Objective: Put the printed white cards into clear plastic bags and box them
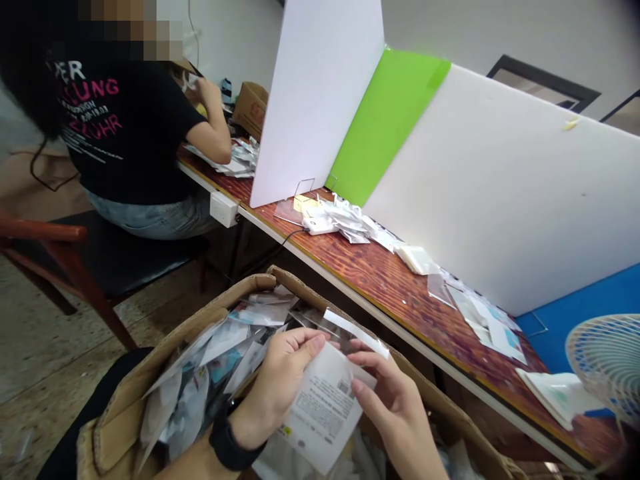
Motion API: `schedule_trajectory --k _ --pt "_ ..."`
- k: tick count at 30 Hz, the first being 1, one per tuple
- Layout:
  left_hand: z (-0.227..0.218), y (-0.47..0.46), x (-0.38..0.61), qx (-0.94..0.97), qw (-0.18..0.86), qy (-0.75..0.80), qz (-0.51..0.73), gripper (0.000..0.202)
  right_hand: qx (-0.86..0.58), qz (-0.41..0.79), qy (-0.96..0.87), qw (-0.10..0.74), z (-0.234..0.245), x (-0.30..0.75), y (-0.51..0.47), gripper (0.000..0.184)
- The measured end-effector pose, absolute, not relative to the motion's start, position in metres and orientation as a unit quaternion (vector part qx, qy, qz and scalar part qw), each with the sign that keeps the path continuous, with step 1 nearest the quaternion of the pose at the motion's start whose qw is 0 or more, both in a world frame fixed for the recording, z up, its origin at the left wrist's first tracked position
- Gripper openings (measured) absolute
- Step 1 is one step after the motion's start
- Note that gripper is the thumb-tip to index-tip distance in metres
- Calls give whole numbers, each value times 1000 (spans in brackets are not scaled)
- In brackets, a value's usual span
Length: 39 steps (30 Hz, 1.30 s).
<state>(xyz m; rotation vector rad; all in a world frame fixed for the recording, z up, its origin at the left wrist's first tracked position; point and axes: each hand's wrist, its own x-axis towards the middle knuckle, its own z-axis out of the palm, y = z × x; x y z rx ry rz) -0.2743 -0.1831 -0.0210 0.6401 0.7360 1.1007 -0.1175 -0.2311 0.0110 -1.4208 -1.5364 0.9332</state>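
Observation:
Over an open cardboard box (170, 347) I hold a white printed card (325, 410) with small dark text and a barcode-like mark. My left hand (285, 373), with a black band on its wrist, pinches the card's upper left corner. My right hand (387, 397) is closed on the right edge, thumb in front and fingers partly behind. A clear plastic bag (333, 325) with a white strip (357, 332) along its edge lies just beyond my fingertips; whether the card is inside it I cannot tell. Several clear packets (220, 343) fill the box below.
The wooden table (345, 267) behind the box bears piled packets (350, 217), a stack of white cards (415, 259) and more flat packets (490, 320). White dividers (320, 87) stand along it. A fan (607, 363) is at right. A person (135, 120) sits at left on a chair (105, 267).

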Motion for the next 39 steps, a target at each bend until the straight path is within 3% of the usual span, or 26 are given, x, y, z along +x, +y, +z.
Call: schedule_trajectory --k 3,8,10,13,18,23,26,30,32,34,37,39 --pt "-19 -184 -275 319 731 342 497 20 -580 304 -652 381 14 -120 -232 17" --pt "-17 -187 -271 409 682 363 485 16 -562 -113 -710 409 15 -125 -234 17" --pt "-17 -191 -268 440 674 348 480 17 -525 -176 -726 408 14 -126 -233 27" --pt "-16 -198 -267 510 640 322 476 18 -494 -127 -769 386 14 -127 -232 32" --pt "-15 -208 -270 631 549 338 432 30 -501 -91 -761 402 17 -125 -231 26" --pt "-16 -213 -271 687 482 378 389 36 -482 -137 -784 367 13 -124 -233 27" --pt "-17 -212 -270 689 483 371 393 33 -509 -153 -749 395 10 -125 -234 17" --pt "-20 -200 -274 569 589 363 445 23 -621 14 -541 566 19 -109 -236 7" --pt "-21 -190 -279 452 649 363 492 23 -586 125 -426 678 29 -93 -239 8" --pt "-22 -181 -285 338 676 361 546 27 -508 245 -386 730 39 -80 -243 12" --pt "-21 -172 -291 232 690 342 595 32 -439 395 -451 670 47 -76 -252 13" --pt "-21 -170 -292 203 692 333 608 33 -448 414 -560 560 45 -85 -257 11"
